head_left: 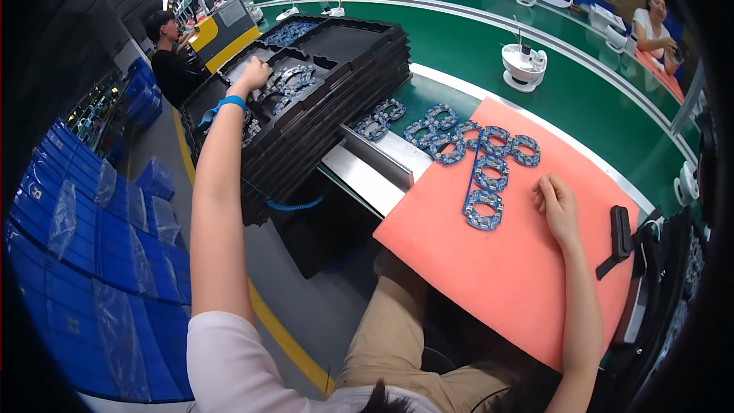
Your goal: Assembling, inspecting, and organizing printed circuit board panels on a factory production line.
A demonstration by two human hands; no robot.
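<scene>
My left hand [254,73] reaches over the top of a tall stack of black trays [359,50], fingers curled down beside several ring-shaped circuit boards [289,82]. What those fingers hold, if anything, is hidden. A blue wrist strap [232,100] circles that wrist. My right hand [554,203] rests on the salmon-pink mat [459,245], its fingers curled in and nothing visible in them. Just left of it lie blue ring-shaped circuit boards [491,173], joined along a thin blue strip. More boards [442,138] lie at the mat's far left edge and beyond it.
A green conveyor [459,30] curves behind the mat, carrying white devices [524,65]. A metal channel [367,172] sits between trays and mat. At the mat's right lies a black clip-like object [621,233]. Blue bins [84,260] line the left. Co-workers [659,30] sit across the line.
</scene>
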